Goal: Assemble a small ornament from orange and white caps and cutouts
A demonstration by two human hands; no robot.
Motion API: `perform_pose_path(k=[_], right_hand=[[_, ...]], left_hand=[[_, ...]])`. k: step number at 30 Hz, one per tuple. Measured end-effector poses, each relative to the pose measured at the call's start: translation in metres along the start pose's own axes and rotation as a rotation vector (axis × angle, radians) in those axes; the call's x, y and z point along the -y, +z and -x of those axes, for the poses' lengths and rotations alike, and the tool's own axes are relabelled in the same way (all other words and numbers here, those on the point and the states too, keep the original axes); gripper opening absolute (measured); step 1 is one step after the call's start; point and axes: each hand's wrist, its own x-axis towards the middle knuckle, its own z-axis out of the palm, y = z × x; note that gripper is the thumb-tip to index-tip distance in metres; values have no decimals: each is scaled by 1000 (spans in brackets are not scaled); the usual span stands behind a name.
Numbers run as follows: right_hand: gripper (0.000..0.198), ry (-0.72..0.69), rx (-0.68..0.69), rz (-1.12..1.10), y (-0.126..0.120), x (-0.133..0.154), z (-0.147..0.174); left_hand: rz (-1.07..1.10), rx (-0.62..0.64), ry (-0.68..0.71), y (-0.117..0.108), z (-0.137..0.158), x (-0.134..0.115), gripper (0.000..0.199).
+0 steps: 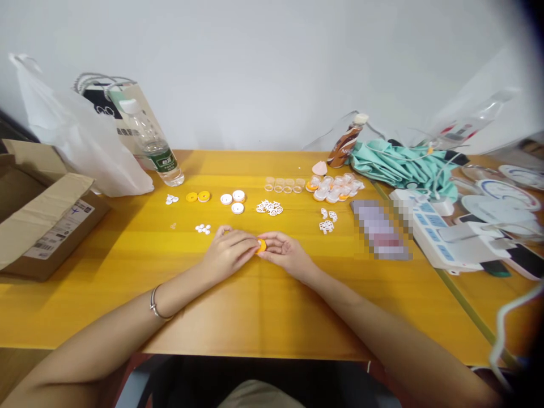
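Between my two hands, just above the middle of the table, is a small round orange piece (261, 246). My left hand (229, 249) closes on it from the left, its fingers covering part of it. From the right, my right hand (284, 252) pinches its edge between thumb and fingers. Beyond my hands lie a heap of white openwork pieces (270, 208), white discs (232, 198) and two orange discs (198, 196). Small white buttons (203, 229) rest left of my left hand. More white openwork pieces (327, 221) lie right of my right hand.
Clear cups (284, 185) and a cluster of clear-and-orange assembled pieces (334, 188) stand farther back. At left are a cardboard box (63, 226), a plastic bag (85, 141) and a water bottle (159, 153). A phone (379, 229), power strip (433, 232) and brown bottle (346, 141) are at right.
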Motion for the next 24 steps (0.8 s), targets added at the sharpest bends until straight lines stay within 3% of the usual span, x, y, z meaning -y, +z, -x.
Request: perform_pose_path(k=[6, 14, 24], right_hand=[[33, -36, -32, -52, 3, 3, 4], [31, -53, -32, -108, 7, -1, 7], [27, 70, -45, -167, 8, 6, 7]], left_hand=[[67, -94, -19, -7, -1, 2, 15], [212, 24, -89, -4, -3, 0, 16], [284, 30, -180, -1, 0, -8, 9]])
